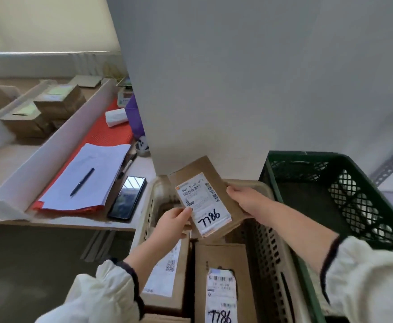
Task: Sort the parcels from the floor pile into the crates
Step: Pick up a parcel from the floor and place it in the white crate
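A flat brown parcel (204,180) with a white label marked 7786 hangs tilted over the beige crate (270,243). My left hand (174,223) pinches its lower left edge at the label. My right hand (244,199) grips its right edge. Inside the beige crate stand two brown parcels: one on the left (167,276) with a white label, one in the middle (221,285) also marked 7786. A dark green crate (326,183) stands to the right, its inside dark and apparently bare.
At the left is a table (58,223) with a black phone (128,198), papers and a pen (82,181) on a red folder, white dividers and cardboard boxes (60,101). A grey-white wall panel (237,78) rises behind the crates.
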Demonstrator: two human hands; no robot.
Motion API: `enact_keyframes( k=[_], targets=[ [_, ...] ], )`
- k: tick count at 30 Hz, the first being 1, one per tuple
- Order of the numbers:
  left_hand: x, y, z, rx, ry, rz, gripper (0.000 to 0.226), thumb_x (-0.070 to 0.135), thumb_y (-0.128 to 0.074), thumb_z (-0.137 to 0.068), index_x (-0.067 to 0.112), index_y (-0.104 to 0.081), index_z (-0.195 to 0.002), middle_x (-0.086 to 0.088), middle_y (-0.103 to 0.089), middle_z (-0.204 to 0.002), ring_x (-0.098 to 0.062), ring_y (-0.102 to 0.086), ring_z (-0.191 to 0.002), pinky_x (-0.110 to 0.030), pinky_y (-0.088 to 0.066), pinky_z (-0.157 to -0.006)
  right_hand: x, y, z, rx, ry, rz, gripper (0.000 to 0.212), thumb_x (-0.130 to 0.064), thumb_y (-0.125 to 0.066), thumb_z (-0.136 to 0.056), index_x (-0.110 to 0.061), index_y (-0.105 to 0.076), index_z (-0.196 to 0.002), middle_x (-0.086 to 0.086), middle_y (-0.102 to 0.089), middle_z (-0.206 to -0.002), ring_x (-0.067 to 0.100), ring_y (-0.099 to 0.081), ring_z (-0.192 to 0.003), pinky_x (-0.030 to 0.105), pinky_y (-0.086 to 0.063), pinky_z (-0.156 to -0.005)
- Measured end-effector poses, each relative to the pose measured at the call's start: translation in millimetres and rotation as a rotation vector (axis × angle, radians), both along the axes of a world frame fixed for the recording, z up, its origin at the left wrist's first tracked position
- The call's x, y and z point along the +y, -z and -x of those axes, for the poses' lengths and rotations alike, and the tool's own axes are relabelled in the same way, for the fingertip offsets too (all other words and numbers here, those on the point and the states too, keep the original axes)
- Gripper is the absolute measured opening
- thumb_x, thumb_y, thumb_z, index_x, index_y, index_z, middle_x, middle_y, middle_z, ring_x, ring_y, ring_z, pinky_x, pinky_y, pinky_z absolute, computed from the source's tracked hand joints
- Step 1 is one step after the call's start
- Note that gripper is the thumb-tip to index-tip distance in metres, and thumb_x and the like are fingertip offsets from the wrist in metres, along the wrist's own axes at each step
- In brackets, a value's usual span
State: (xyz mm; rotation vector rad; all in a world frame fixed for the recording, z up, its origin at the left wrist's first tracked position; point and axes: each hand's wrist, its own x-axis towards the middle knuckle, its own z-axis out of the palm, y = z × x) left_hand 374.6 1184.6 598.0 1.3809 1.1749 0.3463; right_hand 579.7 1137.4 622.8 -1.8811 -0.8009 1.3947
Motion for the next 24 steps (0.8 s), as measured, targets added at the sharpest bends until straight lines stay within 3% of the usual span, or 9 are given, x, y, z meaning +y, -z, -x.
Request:
enact_keyframes(
  k=[1, 3, 5, 6, 8, 12, 15, 18, 24],
  targets=[
    [2.6, 5.8, -5.9, -0.044, -0.089, 0.070, 0.023, 0.027, -0.044, -0.099, 0.014, -0.061, -0.105, 0.001, -0.074, -0.085, -0.011, -0.071, -0.073, -0.025, -0.056, -0.060, 20.4, -0.8, -5.4, -0.036, -0.071, 0.020, 0.028, -0.040, -0.039, -0.099, -0.031, -0.059, -0.115, -0.009, -0.072, -0.091, 0.012, -0.067, -0.088, 0.037, -0.051, -0.085],
    [6.2, 21.4, -18.1, -0.084, -0.273, 0.114, 0.020, 0.020, -0.047, -0.098, 0.006, -0.061, -0.102, -0.003, -0.073, -0.083, -0.008, -0.070, -0.063, -0.019, -0.051, -0.048, 57.5, -1.2, -10.6, -0.127, -0.193, 0.054, 0.029, -0.037, -0.043, -0.098, -0.027, -0.059, -0.120, -0.006, -0.071, -0.094, 0.012, -0.067, -0.084, 0.032, -0.053, -0.077],
    [8.9, 38.4, -28.0, -0.029, -0.381, 0.103, 0.019, 0.020, -0.052, -0.096, 0.005, -0.062, -0.101, -0.006, -0.072, -0.089, -0.011, -0.071, -0.065, -0.023, -0.055, -0.053, 87.4, 5.1, -9.0, -0.156, -0.263, 0.126, 0.034, -0.035, -0.044, -0.099, -0.022, -0.055, -0.127, 0.000, -0.070, -0.098, 0.015, -0.068, -0.083, 0.028, -0.056, -0.066],
    [10.5, 46.1, -31.1, -0.009, -0.411, 0.105, 0.019, 0.020, -0.055, -0.094, 0.004, -0.063, -0.101, -0.009, -0.072, -0.090, -0.014, -0.070, -0.064, -0.027, -0.056, -0.056, 99.1, 11.6, -6.2, -0.152, -0.285, 0.190, 0.035, -0.037, -0.043, -0.099, -0.024, -0.053, -0.129, 0.005, -0.069, -0.103, 0.020, -0.067, -0.089, 0.034, -0.057, -0.070],
    [17.2, 59.1, -32.3, 0.000, -0.432, 0.151, 0.018, 0.016, -0.060, -0.091, 0.001, -0.063, -0.100, -0.014, -0.071, -0.084, -0.013, -0.063, -0.050, -0.026, -0.049, -0.046, 117.9, 28.2, -0.8, -0.146, -0.310, 0.291, 0.037, -0.040, -0.044, -0.098, -0.025, -0.047, -0.132, 0.013, -0.063, -0.119, 0.033, -0.059, -0.109, 0.054, -0.047, -0.092],
    [34.5, 79.5, -17.3, 0.167, -0.450, 0.183, 0.015, 0.016, -0.064, -0.086, 0.002, -0.067, -0.089, -0.007, -0.066, -0.061, -0.006, -0.045, -0.026, -0.013, -0.030, -0.031, 134.7, 57.2, 11.7, -0.181, -0.420, 0.331, 0.045, -0.031, -0.049, -0.097, -0.031, -0.039, -0.140, 0.013, -0.046, -0.140, 0.039, -0.043, -0.126, 0.058, -0.041, -0.098],
    [44.7, 93.3, -5.7, 0.312, -0.444, 0.153, 0.029, 0.039, -0.066, -0.078, 0.011, -0.070, -0.086, -0.003, -0.071, -0.065, -0.016, -0.057, -0.043, -0.020, -0.048, -0.050, 139.1, 76.3, 20.7, -0.313, -0.519, 0.238, 0.048, -0.034, -0.050, -0.095, -0.030, -0.038, -0.142, 0.007, -0.044, -0.143, 0.034, -0.045, -0.125, 0.045, -0.052, -0.082],
    [54.9, 107.4, -0.5, 0.415, -0.424, 0.105, 0.034, 0.046, -0.068, -0.070, 0.014, -0.069, -0.082, -0.004, -0.072, -0.072, -0.024, -0.068, -0.063, -0.036, -0.059, -0.069, 142.9, 92.1, 30.6, -0.473, -0.549, 0.069, 0.043, -0.034, -0.050, -0.095, -0.024, -0.048, -0.137, 0.005, -0.058, -0.131, 0.016, -0.060, -0.100, 0.025, -0.048, -0.074],
    [63.1, 116.6, -1.9, 0.549, -0.362, 0.026, 0.034, 0.047, -0.070, -0.073, 0.013, -0.069, -0.078, -0.002, -0.072, -0.072, -0.019, -0.068, -0.063, -0.031, -0.057, -0.065, 145.2, 113.7, 42.5, -0.583, -0.552, -0.029, 0.037, -0.027, -0.047, -0.095, -0.019, -0.057, -0.129, 0.005, -0.063, -0.124, 0.019, -0.062, -0.106, 0.025, -0.046, -0.084]
  ],
)
